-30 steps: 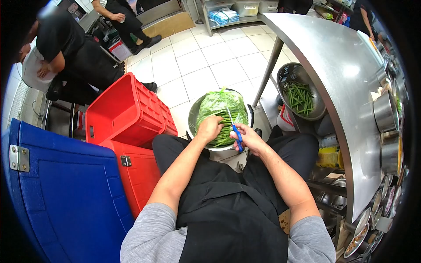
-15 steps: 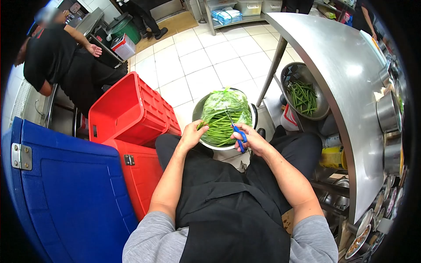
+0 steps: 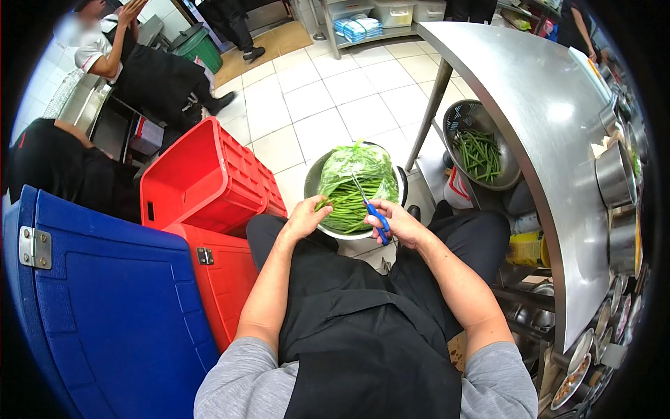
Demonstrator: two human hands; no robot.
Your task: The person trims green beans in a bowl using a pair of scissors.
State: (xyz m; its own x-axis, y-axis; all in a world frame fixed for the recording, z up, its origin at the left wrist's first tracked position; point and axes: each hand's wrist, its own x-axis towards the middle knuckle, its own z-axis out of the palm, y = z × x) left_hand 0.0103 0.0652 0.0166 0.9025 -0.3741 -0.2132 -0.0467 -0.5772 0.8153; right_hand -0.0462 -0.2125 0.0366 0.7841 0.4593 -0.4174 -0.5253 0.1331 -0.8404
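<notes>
A metal bowl (image 3: 311, 183) rests at my knees, holding a clear plastic bag of green beans (image 3: 354, 174). My left hand (image 3: 304, 217) sits at the bowl's near left rim, fingers closed on a few green beans (image 3: 322, 204). My right hand (image 3: 392, 222) grips blue-handled scissors (image 3: 370, 207), blades pointing up into the bean pile. A perforated metal colander (image 3: 453, 119) with cut green beans (image 3: 478, 155) stands under the table to the right.
A red crate (image 3: 202, 178) and red box sit left of my legs, with a blue lid (image 3: 98, 300) beside them. A steel table (image 3: 544, 126) curves along the right, pots at its far edge. Two people work at the upper left.
My left hand pulled back from the top of the bean pile to the bowl's left rim with a few beans. The people at upper left shifted position.
</notes>
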